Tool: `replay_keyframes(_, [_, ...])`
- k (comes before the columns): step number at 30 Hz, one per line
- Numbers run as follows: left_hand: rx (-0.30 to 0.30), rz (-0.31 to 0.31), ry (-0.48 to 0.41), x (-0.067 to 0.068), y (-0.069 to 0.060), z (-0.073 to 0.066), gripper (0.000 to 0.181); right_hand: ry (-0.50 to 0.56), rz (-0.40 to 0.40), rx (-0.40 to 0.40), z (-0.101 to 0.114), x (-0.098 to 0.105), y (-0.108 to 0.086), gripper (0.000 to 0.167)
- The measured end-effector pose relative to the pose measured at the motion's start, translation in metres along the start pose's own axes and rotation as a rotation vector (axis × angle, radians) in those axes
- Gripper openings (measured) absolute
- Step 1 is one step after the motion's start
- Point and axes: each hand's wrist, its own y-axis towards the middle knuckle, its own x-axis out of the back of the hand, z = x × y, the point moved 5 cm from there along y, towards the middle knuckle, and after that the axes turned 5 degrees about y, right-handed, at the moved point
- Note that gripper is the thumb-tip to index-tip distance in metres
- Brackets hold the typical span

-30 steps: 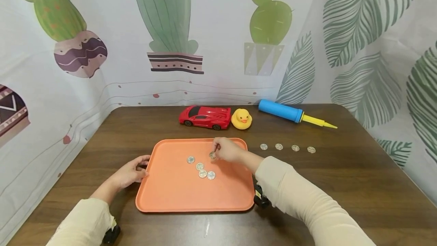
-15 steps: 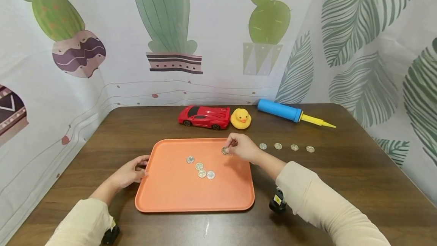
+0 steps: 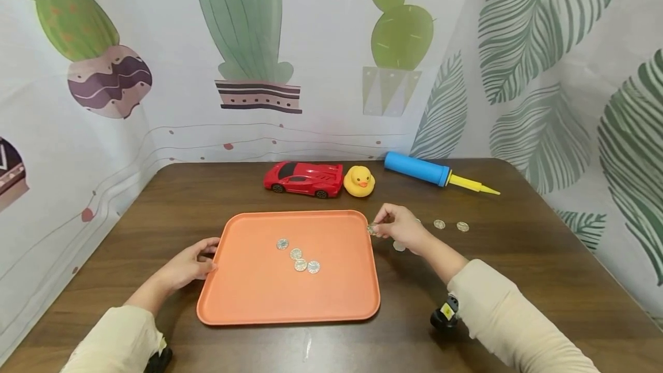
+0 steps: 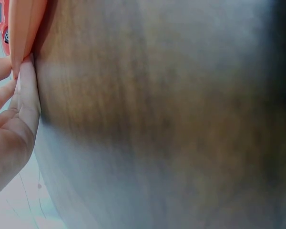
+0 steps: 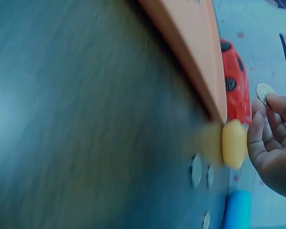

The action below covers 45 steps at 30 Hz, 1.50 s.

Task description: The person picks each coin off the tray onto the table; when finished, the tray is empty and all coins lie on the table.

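Tray (image 3: 248, 298): likely light, stiff; my left hand (image 3: 182, 269) pinches its left rim.
Right hand (image 3: 403, 228): my thumb and fingers pinch 1 coin (image 5: 263, 91).
Coin: aloft at the tray's far right corner; likely light, hard, slippery; best pinched near its edge.

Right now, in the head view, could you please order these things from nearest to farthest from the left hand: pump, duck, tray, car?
From the left hand:
1. Tray: its left edge is at the fingertips.
2. Car: beyond the tray's far edge.
3. Duck: just right of the car.
4. Pump: right of the duck.
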Motion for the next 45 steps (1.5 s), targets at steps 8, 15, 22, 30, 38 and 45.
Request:
replay_keyframes(8, [0.008, 0.0, 0.002, -0.001, 0.001, 0.0, 0.059, -0.028, -0.07, -0.044, -0.023, 0.036, -0.017, 0.008])
replay_keyframes(15, [0.015, -0.004, 0.009, -0.001, 0.0, 0.0, 0.059, -0.072, -0.109, -0.087, -0.04, 0.061, -0.029, 0.006])
replay_keyframes(22, [0.013, -0.007, 0.019, -0.001, 0.0, 0.001, 0.059, -0.158, -0.09, -0.156, -0.05, 0.071, -0.034, 0.013])
replay_keyframes(30, [0.017, -0.012, 0.016, -0.001, 0.0, 0.001, 0.059, -0.263, -0.084, -0.189, -0.052, 0.07, -0.031, 0.007])
replay_keyframes(38, [0.01, -0.019, 0.028, 0.0, 0.0, 0.001, 0.059, -0.475, -0.094, -0.191, -0.048, 0.068, -0.029, 0.005])
replay_keyframes(45, [0.011, -0.023, 0.025, 0.0, 0.002, 0.002, 0.059, -0.517, -0.078, -0.181, -0.045, 0.069, -0.032, 0.007])
